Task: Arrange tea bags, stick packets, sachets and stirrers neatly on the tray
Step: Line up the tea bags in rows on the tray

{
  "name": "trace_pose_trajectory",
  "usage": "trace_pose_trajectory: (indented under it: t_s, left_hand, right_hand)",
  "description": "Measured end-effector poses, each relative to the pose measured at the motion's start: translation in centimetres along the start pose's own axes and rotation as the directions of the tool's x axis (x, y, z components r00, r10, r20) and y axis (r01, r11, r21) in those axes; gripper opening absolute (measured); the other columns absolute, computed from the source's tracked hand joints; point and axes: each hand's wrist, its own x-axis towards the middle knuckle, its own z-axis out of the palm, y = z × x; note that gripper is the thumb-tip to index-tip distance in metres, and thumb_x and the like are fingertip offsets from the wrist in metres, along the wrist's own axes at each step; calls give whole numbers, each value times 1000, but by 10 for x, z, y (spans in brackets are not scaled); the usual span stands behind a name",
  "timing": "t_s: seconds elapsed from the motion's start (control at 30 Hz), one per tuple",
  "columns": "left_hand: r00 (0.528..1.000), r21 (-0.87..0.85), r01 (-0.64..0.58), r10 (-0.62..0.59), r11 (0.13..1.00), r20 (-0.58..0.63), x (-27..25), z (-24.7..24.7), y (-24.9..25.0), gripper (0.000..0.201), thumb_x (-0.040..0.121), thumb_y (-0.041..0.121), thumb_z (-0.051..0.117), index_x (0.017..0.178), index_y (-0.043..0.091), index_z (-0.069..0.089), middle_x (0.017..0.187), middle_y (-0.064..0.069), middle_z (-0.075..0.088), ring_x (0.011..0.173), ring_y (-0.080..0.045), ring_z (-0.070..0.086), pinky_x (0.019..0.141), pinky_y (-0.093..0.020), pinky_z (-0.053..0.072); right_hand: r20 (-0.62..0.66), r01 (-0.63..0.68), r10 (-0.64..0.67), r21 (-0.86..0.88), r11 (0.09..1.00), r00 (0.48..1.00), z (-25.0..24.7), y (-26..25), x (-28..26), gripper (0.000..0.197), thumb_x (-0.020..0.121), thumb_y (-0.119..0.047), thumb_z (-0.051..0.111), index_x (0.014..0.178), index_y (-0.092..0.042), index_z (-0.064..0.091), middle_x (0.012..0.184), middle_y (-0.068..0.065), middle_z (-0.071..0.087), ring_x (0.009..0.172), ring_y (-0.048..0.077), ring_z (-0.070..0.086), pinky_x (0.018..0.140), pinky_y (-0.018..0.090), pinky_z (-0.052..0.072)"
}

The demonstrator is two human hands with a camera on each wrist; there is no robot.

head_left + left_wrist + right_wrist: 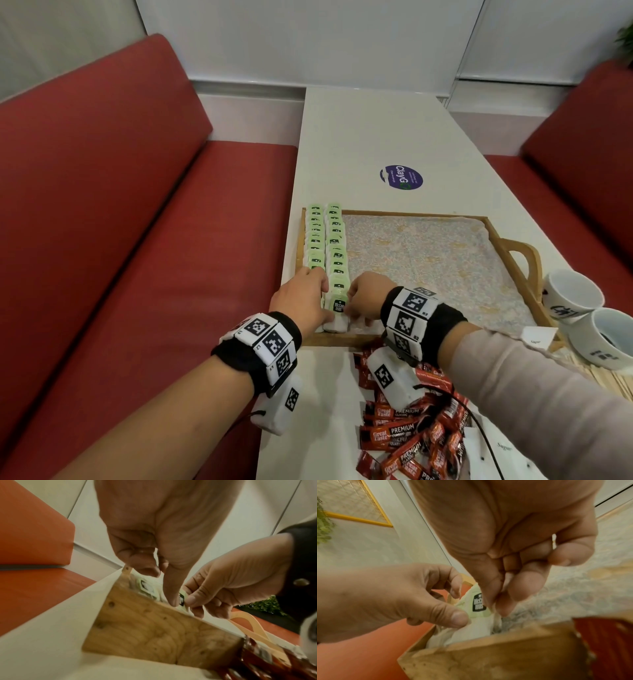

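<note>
Nearest tea bag (pixel 337 310), front end of 2nd row, near-left corner of wooden tray (pixel 342 339). Left hand (pixel 303 298) & right hand (pixel 368 296) both pinch it at opp. edges. Judged v. light, soft, tearable paper: hold by edges w/ light pinch, no squeezing.

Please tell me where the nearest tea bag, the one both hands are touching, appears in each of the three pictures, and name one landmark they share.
Head: nearest tea bag, lower centre, between left hand and right hand.
Left wrist: right of centre, mostly hidden behind the thumb.
Right wrist: centre, black label visible.
Shared landmark: the wooden tray near wall.
</note>
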Motion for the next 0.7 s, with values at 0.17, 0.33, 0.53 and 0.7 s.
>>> trace_pose_trajectory:
  t_s: [0.17, 0.33, 0.53, 0.7]
  left_hand:
    - [998, 89, -34, 29, 995, 53, 0, -1, 1, 22, 77, 34, 76, 93, 30, 62, 103, 8, 44, 92, -15, 51, 73, -28, 37]
    - [997, 131, -36, 26, 991, 76, 1, 1, 0, 25, 77, 38, 75, 99, 32, 65, 109, 5, 46, 100, -19, 54, 74, -29, 39]
    - [998, 117, -22, 15, 993, 62, 1, 3, 0, 25, 78, 39, 74, 99, 31, 62, 107, 7, 44, 98, -17, 53, 74, -28, 37]
    - [998, 113, -20, 14, 993, 57, 0, 0, 1, 28, 77, 41, 74, 101, 31, 62, 111, 5, 46, 99, -18, 54, 75, -28, 39]
  right_hand:
    - [-2, -1, 1, 16, 1000, 1000, 0, 0, -3, 6, 88, -14, 64, 87, -9, 60, 89, 12, 72, 60, 20, 62, 67, 30, 55]
    - [-27, 22, -21, 37, 999, 999, 0, 1, -7, 15, 85, -19, 68, 79, -12, 55, 87, 11, 73, 62, 20, 64, 66, 29, 54]
    - [-79, 33, -36, -35, 999, 996, 4, 0, -8, 17, 81, -21, 72, 78, -17, 55, 93, 7, 71, 81, 23, 68, 75, 31, 54]
    - [-87, 56, -61, -57, 997, 994, 0, 0, -13, 22, 80, -25, 72, 73, -20, 51, 82, 1, 62, 77, 18, 62, 68, 27, 51]
